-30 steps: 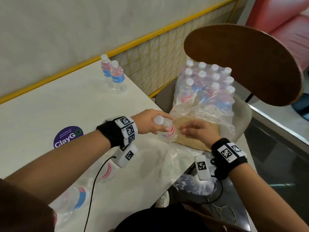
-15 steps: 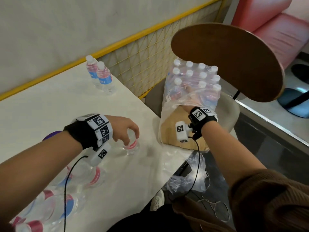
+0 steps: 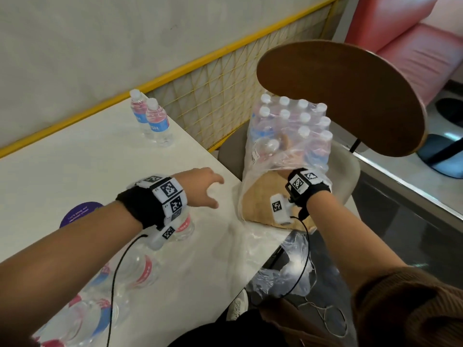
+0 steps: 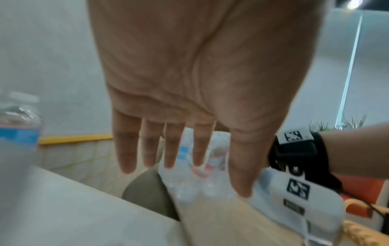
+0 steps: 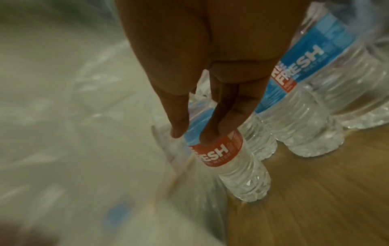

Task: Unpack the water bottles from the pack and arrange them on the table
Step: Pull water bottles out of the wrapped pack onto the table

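The plastic-wrapped pack of water bottles [image 3: 295,121] stands on a cardboard sheet [image 3: 258,204] on a chair seat beside the table. My right hand [image 3: 284,146] is inside the torn wrap. In the right wrist view it [image 5: 200,131] grips the upper part of one water bottle [image 5: 229,159], which has a red and blue label. My left hand [image 3: 205,186] hovers open above the table's edge, fingers [image 4: 128,149] straight, holding nothing. One bottle [image 3: 184,226] stands under my left wrist.
Two bottles [image 3: 156,123] stand upright at the far end of the white table [image 3: 75,166]. Several more bottles [image 3: 130,271] crowd the near left corner. A purple sticker [image 3: 80,212] lies on the tabletop. The chair's wooden backrest [image 3: 338,96] rises behind the pack.
My left hand set its bottle on the table, let go and moved right toward the pack. My right hand reached into the wrap and took hold of a bottle.
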Demonstrator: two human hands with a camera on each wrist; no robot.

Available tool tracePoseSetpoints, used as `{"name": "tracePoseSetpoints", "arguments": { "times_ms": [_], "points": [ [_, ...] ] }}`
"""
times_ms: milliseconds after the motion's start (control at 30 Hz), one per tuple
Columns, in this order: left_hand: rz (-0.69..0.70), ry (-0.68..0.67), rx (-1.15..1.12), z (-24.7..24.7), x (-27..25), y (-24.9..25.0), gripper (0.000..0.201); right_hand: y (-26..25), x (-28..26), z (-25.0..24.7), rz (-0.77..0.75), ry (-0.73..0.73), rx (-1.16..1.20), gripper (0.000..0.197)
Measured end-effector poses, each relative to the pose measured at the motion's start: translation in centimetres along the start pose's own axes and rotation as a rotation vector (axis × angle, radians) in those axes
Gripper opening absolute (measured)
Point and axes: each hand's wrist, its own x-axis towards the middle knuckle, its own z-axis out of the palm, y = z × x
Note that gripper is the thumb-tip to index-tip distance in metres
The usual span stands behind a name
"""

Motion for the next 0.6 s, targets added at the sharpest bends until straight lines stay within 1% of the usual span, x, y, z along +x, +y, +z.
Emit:
{"name": "tracePoseSetpoints", "arguments": {
  "times_ms": [67,100,133,167,200,233,267,300,333,400,433,467,533,600],
  "points": [
    [0.056,0.087,-0.1,-0.1,0.6,1.5,0.071,-0.2,-1.4,0.5,-0.037,-0.036,0.011,0.035],
    [0.087,0.123,-0.137,-0.1,0.8,2.2,0.074,-0.1,-2.3,0.8,-0.05,-0.055,0.0,0.032],
    [0.118,0.158,-0.164,-0.1,1.0,2.9,0.077,-0.1,-3.3,1.1,-0.081,-0.066,0.02,0.035],
    [0.145,0.183,-0.181,-0.1,1.1,3.5,0.081,-0.2,-4.5,1.1,-0.111,-0.052,0.05,0.037],
    [0.166,0.195,-0.194,0.0,1.2,4.0,0.083,0.3,-5.0,1.5,-0.157,0.015,0.101,0.036],
    [0.18,0.192,-0.204,0.0,1.2,4.4,0.084,0.8,-5.6,1.6,-0.169,0.031,0.132,0.034],
    [0.186,0.177,-0.205,-0.1,1.2,4.6,0.085,1.3,-5.8,1.7,-0.214,0.042,0.131,0.033],
    [0.175,0.146,-0.193,-0.1,1.2,4.6,0.084,1.3,-6.7,1.4,-0.231,0.001,0.101,0.034],
    [0.15,0.105,-0.161,-0.2,1.0,4.4,0.082,1.1,-7.5,1.2,-0.298,-0.024,0.036,0.037],
    [0.062,0.008,-0.038,-0.5,0.6,3.6,0.074,-0.2,-9.9,0.9,-0.418,-0.118,-0.092,0.04],
    [0.008,-0.041,0.022,-0.6,0.3,3.1,0.069,-0.8,-11.1,0.8,-0.455,-0.166,-0.125,0.039],
    [-0.039,-0.078,0.068,-0.7,-0.1,2.6,0.066,-1.6,-12.1,0.9,-0.502,-0.215,-0.107,0.038],
    [-0.091,-0.109,0.11,-0.7,-0.9,1.6,0.061,-3.0,-13.5,1.7,-0.571,-0.293,-0.068,0.039],
    [-0.102,-0.096,0.086,-0.8,-1.9,0.7,0.058,-4.3,-14.3,3.2,-0.633,-0.365,-0.066,0.039]
  ]
}}
